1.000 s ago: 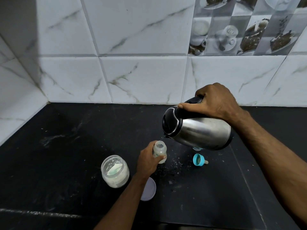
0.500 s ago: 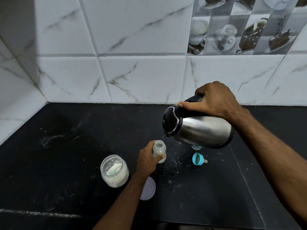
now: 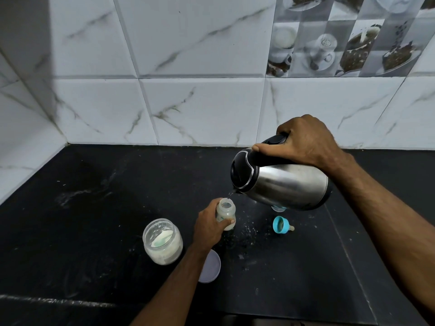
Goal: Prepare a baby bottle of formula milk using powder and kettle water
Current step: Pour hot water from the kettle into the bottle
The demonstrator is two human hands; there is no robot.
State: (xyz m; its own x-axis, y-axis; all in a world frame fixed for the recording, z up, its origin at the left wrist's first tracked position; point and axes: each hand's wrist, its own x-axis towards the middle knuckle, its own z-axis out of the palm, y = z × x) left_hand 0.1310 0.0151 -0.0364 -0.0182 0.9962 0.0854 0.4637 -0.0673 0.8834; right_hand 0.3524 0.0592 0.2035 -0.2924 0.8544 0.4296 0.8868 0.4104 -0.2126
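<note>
A small clear baby bottle (image 3: 226,212) stands open on the black counter, and my left hand (image 3: 208,225) grips its side. My right hand (image 3: 303,143) holds the black handle of a steel kettle (image 3: 282,182), tilted with its spout just above the bottle mouth. A thin trickle of water falls from the spout into the bottle. An open glass jar of white powder (image 3: 163,241) with a scoop inside stands left of my left hand. The blue teat ring (image 3: 281,224) lies on the counter right of the bottle.
The jar's pale lid (image 3: 210,269) lies on the black counter (image 3: 94,208) under my left forearm. Another small pale cap (image 3: 279,208) shows below the kettle. Powder specks are scattered around the bottle. White marble tiles form the back and left walls.
The kettle stays tilted over the bottle and water runs again from its spout. Both hands have hardly moved.
</note>
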